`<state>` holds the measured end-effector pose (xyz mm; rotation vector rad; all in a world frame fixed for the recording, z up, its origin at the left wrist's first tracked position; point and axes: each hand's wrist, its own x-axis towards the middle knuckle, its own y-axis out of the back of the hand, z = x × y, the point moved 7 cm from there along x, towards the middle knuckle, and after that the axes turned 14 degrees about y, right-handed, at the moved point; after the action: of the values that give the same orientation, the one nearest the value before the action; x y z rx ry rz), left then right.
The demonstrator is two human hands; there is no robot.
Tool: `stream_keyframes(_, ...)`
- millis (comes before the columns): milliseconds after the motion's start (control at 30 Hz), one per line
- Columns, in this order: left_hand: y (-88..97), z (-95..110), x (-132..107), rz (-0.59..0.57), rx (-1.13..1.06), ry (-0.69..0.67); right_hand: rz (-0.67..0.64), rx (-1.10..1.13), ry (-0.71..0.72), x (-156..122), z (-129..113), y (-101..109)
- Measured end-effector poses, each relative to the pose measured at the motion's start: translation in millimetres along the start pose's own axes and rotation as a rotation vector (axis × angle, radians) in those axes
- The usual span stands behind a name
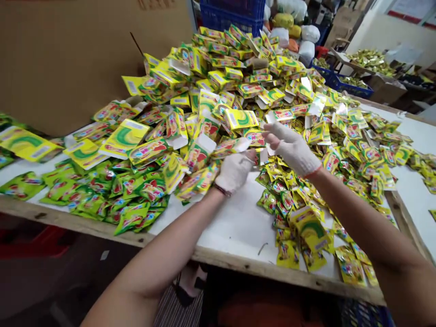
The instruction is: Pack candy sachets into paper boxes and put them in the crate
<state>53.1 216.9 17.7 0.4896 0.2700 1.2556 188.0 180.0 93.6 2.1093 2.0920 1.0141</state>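
My left hand (pixel 234 171), in a white knit glove, is closed around a small yellow carton (pixel 235 146) at the edge of the pile. My right hand (pixel 290 147), also gloved, pinches the carton's white end flap (pixel 263 155) just to the right. Both hands meet above the white table top (pixel 238 218). A big heap of yellow and green folded cartons (pixel 218 81) rises right behind them. Small green and yellow sachets (pixel 112 190) lie to the left of my left arm, and more sachets (pixel 299 227) lie under my right forearm.
A brown cardboard wall (pixel 68 54) stands at the back left. A blue plastic crate (pixel 231 13) sits behind the heap, with filled bags (pixel 299 32) beside it. Another blue tray with gold packets (pixel 357 77) is at the far right. The table's wooden edge (pixel 259 270) runs along the front.
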Motion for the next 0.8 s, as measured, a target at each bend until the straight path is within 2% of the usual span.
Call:
stream_keyframes(100,15.4,0,5,0.059,-0.053,0.031,0.088,-0.092,-0.082,-62,-6,57)
stream_keyframes(200,13.7,2,-2,0.091,-0.019,0.025,0.043,-0.274,-0.206,-126,-7,87)
stream_keyframes(300,-11.1,11,-23,-0.034,0.026,-0.004,0.004,-0.386,-0.270,-182,-9,85)
stream_keyframes(367,-34.5,21,-44,-0.185,0.054,-0.043,0.009,-0.434,-0.229,-212,-12,70)
stream_keyframes(433,-53.4,33,-67,-0.298,0.095,-0.096,-0.046,-0.526,-0.190,-233,-10,51)
stream_keyframes(500,-65.6,42,-88,-0.374,0.121,-0.129,-0.087,-0.599,-0.192,-246,-5,39)
stream_keyframes(567,-72.4,47,-105,-0.435,0.104,-0.120,-0.009,-0.523,-0.198,-249,-1,40)
stream_keyframes(700,-82.6,53,-129,-0.547,-0.139,0.001,0.210,0.062,-0.170,-226,-5,48)
stream_keyframes(733,-86.4,57,-134,-0.587,-0.244,0.023,0.216,0.166,-0.149,-217,-8,47)
stream_keyframes(800,-92.7,67,-139,-0.654,-0.443,0.041,0.166,0.204,-0.097,-202,-17,44)
